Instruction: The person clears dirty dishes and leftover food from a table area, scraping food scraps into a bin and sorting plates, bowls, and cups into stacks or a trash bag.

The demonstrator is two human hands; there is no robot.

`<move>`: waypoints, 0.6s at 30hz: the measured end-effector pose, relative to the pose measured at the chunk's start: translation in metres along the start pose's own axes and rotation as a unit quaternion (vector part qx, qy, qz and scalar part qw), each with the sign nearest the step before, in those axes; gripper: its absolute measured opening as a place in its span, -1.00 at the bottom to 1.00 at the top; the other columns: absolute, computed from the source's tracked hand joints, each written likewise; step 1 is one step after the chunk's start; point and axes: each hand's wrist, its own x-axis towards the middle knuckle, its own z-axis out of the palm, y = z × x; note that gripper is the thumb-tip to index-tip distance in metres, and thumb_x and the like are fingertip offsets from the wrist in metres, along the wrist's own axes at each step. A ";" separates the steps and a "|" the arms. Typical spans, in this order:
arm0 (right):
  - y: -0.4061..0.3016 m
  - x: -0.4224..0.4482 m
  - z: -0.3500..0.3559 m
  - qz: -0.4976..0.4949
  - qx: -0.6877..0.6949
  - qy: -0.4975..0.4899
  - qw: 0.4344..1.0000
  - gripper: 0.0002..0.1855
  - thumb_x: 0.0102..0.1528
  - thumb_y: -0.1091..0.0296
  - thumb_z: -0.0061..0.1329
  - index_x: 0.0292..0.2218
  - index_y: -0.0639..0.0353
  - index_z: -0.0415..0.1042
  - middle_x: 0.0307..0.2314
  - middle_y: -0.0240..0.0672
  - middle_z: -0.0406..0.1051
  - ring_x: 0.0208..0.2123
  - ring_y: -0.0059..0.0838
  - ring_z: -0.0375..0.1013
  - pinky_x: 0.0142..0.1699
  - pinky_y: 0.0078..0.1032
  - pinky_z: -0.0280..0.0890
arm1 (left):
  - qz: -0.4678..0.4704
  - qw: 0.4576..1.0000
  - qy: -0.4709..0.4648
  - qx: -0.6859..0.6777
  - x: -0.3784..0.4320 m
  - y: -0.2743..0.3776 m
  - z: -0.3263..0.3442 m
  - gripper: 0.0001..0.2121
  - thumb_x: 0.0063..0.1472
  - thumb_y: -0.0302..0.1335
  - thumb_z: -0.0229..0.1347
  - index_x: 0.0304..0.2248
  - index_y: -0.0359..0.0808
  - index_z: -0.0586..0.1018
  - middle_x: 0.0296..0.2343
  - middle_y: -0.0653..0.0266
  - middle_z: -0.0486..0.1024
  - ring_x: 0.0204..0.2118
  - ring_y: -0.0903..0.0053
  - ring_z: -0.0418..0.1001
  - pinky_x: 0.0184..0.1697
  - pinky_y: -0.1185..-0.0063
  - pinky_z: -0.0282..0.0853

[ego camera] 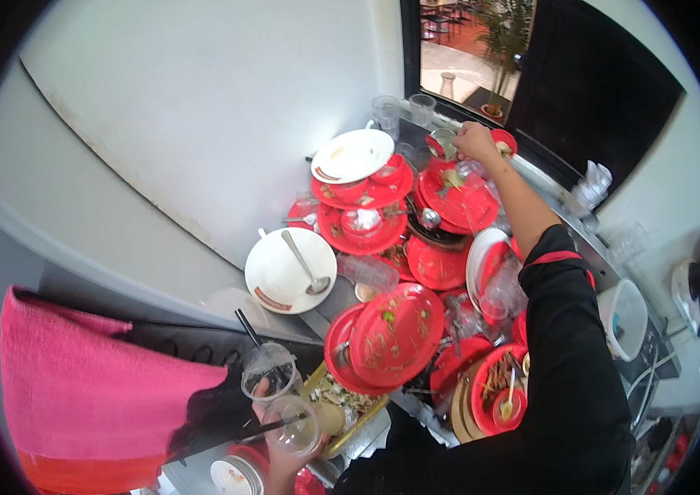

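Observation:
My left hand (293, 463), low in the picture, holds two clear plastic takeaway cups. The upper cup (269, 371) has a black straw; the lower cup (291, 427) has a domed lid and a black straw too. My right hand (475, 141) stretches to the back by the window and grips a tilted, red-marked cup (441, 145) at its rim. Below it lie red plates (464, 201) with food scraps. Under the cups in my left hand, a yellow-rimmed basket (355, 438) contains food waste.
Dirty red plates (396, 334) pile up across the steel counter. A white pan-shaped dish (291, 266) with a spoon stands left; another white dish (353, 154) tops a stack. Plastic cups (591, 185) line the sill. A pink cloth (102, 377) hangs left, a white tub (625, 318) stands right.

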 end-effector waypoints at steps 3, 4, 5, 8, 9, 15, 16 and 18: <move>-0.016 -0.075 -0.048 0.036 0.029 -0.047 0.998 -0.76 -0.06 0.30 0.13 -0.38 0.28 0.49 -0.62 -0.22 0.53 -0.61 -0.41 0.56 -0.49 -0.46 0.46 | -0.013 1.000 -0.008 -0.023 -0.032 -0.006 -0.009 -0.26 -0.28 -0.18 0.48 -0.09 -0.28 0.45 0.13 -0.01 0.09 0.14 0.16 0.20 0.18 0.28 0.18; -0.013 -0.098 -0.064 0.016 0.020 -0.053 0.998 -0.79 -0.05 0.31 0.12 -0.41 0.27 0.48 -0.63 -0.25 0.52 -0.61 -0.45 0.56 -0.51 -0.46 0.46 | -0.006 1.000 -0.010 -0.027 -0.042 -0.002 -0.012 -0.25 -0.27 -0.19 0.48 -0.07 -0.28 0.42 0.12 0.00 0.10 0.14 0.17 0.19 0.17 0.28 0.19; -0.011 -0.124 -0.082 0.007 0.016 -0.050 0.999 -0.83 -0.04 0.35 0.12 -0.43 0.26 0.46 -0.64 -0.27 0.51 -0.63 -0.49 0.54 -0.52 -0.49 0.45 | 0.001 0.999 -0.012 -0.031 -0.050 0.002 -0.015 -0.24 -0.27 -0.20 0.48 -0.06 -0.28 0.40 0.11 0.02 0.12 0.15 0.18 0.17 0.17 0.28 0.19; -0.035 -0.239 -0.146 -0.004 -0.008 -0.044 0.999 -0.82 -0.08 0.32 0.11 -0.44 0.23 0.47 -0.61 -0.16 0.52 -0.58 -0.32 0.57 -0.43 -0.40 0.47 | 0.099 0.995 -0.010 -0.008 -0.068 0.030 -0.018 -0.15 -0.20 -0.21 0.43 0.07 -0.24 0.24 0.06 0.09 0.16 0.15 0.26 0.16 0.18 0.31 0.16; -0.033 -0.276 -0.166 -0.051 -0.065 0.000 0.997 -0.81 -0.10 0.32 0.11 -0.43 0.23 0.47 -0.60 -0.13 0.52 -0.56 -0.25 0.56 -0.40 -0.35 0.47 | 0.126 0.992 -0.019 -0.001 -0.079 0.032 -0.019 -0.15 -0.19 -0.21 0.42 0.08 -0.24 0.24 0.05 0.10 0.17 0.14 0.27 0.17 0.19 0.31 0.15; -0.046 -0.516 -0.226 -0.126 -0.262 0.116 0.950 -0.81 -0.07 0.38 0.03 -0.37 0.23 0.42 -0.55 -0.04 0.48 -0.44 0.03 0.51 -0.27 -0.15 0.39 | 0.197 0.975 -0.075 -0.069 -0.144 0.023 -0.013 -0.08 -0.14 -0.23 0.41 0.16 -0.28 0.15 0.06 0.12 0.14 0.13 0.30 0.19 0.21 0.32 0.12; -0.049 -0.554 -0.233 -0.145 -0.273 0.124 0.943 -0.83 -0.06 0.37 -0.01 -0.37 0.20 0.39 -0.57 -0.05 0.47 -0.45 0.02 0.50 -0.31 -0.11 0.38 | 0.199 0.973 -0.083 -0.083 -0.153 0.028 -0.010 -0.09 -0.15 -0.25 0.42 0.15 -0.29 0.17 0.09 0.10 0.11 0.14 0.29 0.19 0.21 0.32 0.12; -0.038 -0.625 -0.244 -0.142 -0.278 0.128 0.941 -0.85 -0.06 0.39 -0.01 -0.39 0.20 0.37 -0.58 -0.06 0.47 -0.47 0.01 0.50 -0.34 -0.11 0.37 | 0.162 0.968 -0.095 -0.167 -0.172 0.041 0.007 -0.17 -0.21 -0.33 0.45 0.06 -0.30 0.29 0.19 0.01 0.00 0.16 0.21 0.19 0.20 0.33 0.16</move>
